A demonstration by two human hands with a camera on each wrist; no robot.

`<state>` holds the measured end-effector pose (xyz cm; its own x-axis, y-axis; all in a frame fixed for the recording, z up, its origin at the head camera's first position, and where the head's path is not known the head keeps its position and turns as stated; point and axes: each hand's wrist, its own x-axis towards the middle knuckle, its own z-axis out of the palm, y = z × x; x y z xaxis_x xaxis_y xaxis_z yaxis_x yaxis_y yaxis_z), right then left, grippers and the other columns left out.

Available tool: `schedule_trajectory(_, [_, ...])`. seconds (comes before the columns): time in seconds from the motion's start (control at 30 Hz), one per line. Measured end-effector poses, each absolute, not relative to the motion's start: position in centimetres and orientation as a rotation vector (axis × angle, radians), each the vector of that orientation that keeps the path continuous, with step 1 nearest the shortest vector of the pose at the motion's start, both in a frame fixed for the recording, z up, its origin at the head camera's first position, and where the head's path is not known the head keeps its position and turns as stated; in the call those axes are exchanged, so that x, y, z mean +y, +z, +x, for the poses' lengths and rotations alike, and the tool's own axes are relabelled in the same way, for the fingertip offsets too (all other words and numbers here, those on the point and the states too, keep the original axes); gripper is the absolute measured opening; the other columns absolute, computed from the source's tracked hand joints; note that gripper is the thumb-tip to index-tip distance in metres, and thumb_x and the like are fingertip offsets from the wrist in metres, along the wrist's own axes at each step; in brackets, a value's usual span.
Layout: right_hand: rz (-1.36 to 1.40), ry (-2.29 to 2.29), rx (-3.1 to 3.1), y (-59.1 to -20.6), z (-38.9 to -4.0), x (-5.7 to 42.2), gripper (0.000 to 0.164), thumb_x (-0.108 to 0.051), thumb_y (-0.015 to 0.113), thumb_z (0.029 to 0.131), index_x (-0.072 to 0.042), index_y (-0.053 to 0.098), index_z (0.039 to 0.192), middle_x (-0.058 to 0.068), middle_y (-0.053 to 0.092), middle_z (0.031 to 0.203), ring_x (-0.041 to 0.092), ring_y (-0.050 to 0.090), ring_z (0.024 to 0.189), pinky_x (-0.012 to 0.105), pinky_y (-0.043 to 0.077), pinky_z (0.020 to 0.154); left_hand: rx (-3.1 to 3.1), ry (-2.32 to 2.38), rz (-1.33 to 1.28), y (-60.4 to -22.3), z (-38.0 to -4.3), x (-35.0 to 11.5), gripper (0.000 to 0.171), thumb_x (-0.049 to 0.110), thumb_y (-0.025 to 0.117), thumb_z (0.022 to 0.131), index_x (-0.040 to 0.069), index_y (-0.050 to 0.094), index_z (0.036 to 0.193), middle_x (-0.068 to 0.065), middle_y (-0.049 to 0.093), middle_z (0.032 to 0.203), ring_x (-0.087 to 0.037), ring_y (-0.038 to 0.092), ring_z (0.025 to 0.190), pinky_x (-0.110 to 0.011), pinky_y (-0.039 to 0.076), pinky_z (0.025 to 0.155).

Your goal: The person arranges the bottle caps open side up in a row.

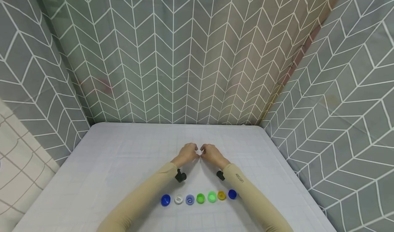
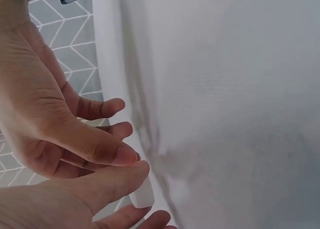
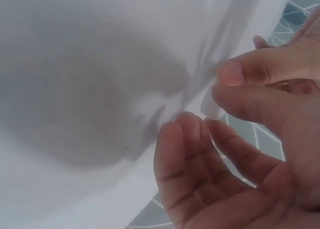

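Note:
A small white piece [image 1: 199,152], smooth and rounded at one edge, is held between both hands above the table; its kind cannot be made out. On one side my left hand [image 1: 187,153] pinches it between thumb and finger, and my right hand [image 1: 213,154] pinches it from the other. In the left wrist view the two thumbs meet at the top of the white piece [image 2: 143,193]. The right wrist view has the white piece [image 3: 212,107] between my right thumb and fingers, partly hidden by the thumb.
Nearer the body, a row of several bottle caps lies on the white-covered table [image 1: 129,146]: a blue cap [image 1: 165,200], a white cap [image 1: 178,199], a lavender cap [image 1: 189,200], green ones, a yellow cap [image 1: 221,195] and another blue cap [image 1: 232,194]. Patterned curtains [image 1: 172,54] surround the table.

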<state>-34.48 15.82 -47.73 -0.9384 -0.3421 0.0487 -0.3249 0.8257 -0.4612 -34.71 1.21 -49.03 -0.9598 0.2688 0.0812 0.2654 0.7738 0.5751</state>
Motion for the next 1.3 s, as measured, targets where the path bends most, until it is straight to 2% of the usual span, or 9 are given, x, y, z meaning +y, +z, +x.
schedule_trajectory(0.3, [-0.601, -0.794, 2.899, -46.7, -33.2, 15.8, 0.028, -0.009, 0.067, 0.083, 0.001, 0.063, 0.109, 0.014, 0.069, 0.093, 0.019, 0.065, 0.079, 0.031, 0.053, 0.069, 2.897, 1.014, 0.451, -47.8, -33.6, 0.4, 0.032, 0.013, 0.079, 0.077, -0.004, 0.066, 0.101, -0.018, 0.067, 0.102, -0.023, 0.061, 0.081, -0.035, 0.052, 0.070])
schedule_trajectory(0.6, [-0.636, -0.869, 2.887, -45.5, -31.2, 15.1, 0.026, -0.012, 0.063, 0.089, 0.002, 0.064, 0.111, 0.014, 0.070, 0.094, 0.016, 0.064, 0.076, 0.028, 0.051, 0.064, 2.848, 1.068, 0.496, -46.6, -32.1, -0.5, 0.032, 0.007, 0.079, 0.075, -0.003, 0.063, 0.101, -0.009, 0.065, 0.081, -0.017, 0.059, 0.069, -0.028, 0.048, 0.060])
schedule_trajectory(0.9, [-0.746, -0.965, 2.908, -45.2, -30.1, 15.2, 0.026, -0.011, 0.065, 0.090, 0.003, 0.065, 0.112, 0.010, 0.068, 0.093, 0.014, 0.061, 0.076, 0.023, 0.050, 0.063, 2.778, 1.194, 0.563, -46.6, -31.2, -1.3, 0.036, 0.006, 0.078, 0.074, -0.004, 0.063, 0.105, -0.004, 0.064, 0.071, -0.012, 0.056, 0.061, -0.024, 0.045, 0.054])
schedule_trajectory(1.1, [-0.746, -1.015, 2.908, -44.9, -29.0, 15.7, 0.017, -0.011, 0.067, 0.089, -0.002, 0.068, 0.103, 0.007, 0.068, 0.091, 0.013, 0.062, 0.076, 0.022, 0.051, 0.063, 2.725, 1.273, 0.637, -46.7, -30.7, -1.9, 0.027, 0.012, 0.078, 0.076, 0.000, 0.065, 0.096, -0.006, 0.069, 0.074, -0.011, 0.062, 0.064, -0.024, 0.048, 0.055])
schedule_trajectory(1.3, [-0.753, -1.078, 2.910, -44.3, -27.9, 16.4, 0.017, -0.016, 0.068, 0.090, -0.003, 0.068, 0.101, 0.007, 0.069, 0.093, 0.018, 0.066, 0.079, 0.020, 0.052, 0.061, 2.659, 1.323, 0.675, -46.3, -30.0, -2.3, 0.031, 0.029, 0.072, 0.086, 0.003, 0.068, 0.103, -0.008, 0.073, 0.090, -0.016, 0.068, 0.078, -0.032, 0.054, 0.066])
